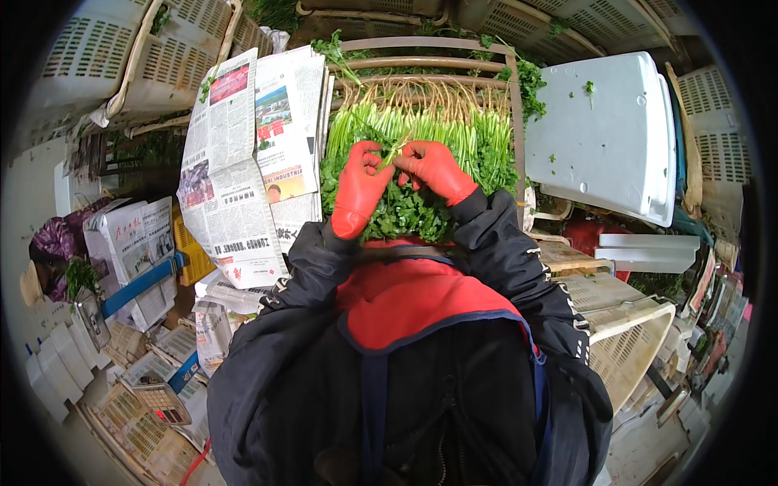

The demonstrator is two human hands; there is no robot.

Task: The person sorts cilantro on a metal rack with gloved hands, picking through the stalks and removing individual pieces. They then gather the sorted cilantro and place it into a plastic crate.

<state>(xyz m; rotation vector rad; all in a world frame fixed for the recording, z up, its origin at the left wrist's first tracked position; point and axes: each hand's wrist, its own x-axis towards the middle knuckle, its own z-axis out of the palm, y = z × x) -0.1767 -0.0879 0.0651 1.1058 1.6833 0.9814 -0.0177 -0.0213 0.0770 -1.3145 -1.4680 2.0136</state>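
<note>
Both my hands wear red rubber gloves and meet over a wide row of leafy greens (417, 128). The greens lie side by side, brown roots at the far end, pale stems in the middle, dark leaves toward me. My left hand (359, 186) and my right hand (438, 169) pinch one thin stalk of the greens (395, 151) between them. Its upper end is pale and root-like; the gloves hide part of it. Beneath the row is a brown slatted frame (519, 121).
Newspaper sheets (231, 182) are spread to the left of the greens. On the right lies a white foam lid (604, 134) with leaf scraps. Plastic crates (174, 65) stand along the back; another crate (620, 332) is at lower right. A scale (162, 401) sits at lower left.
</note>
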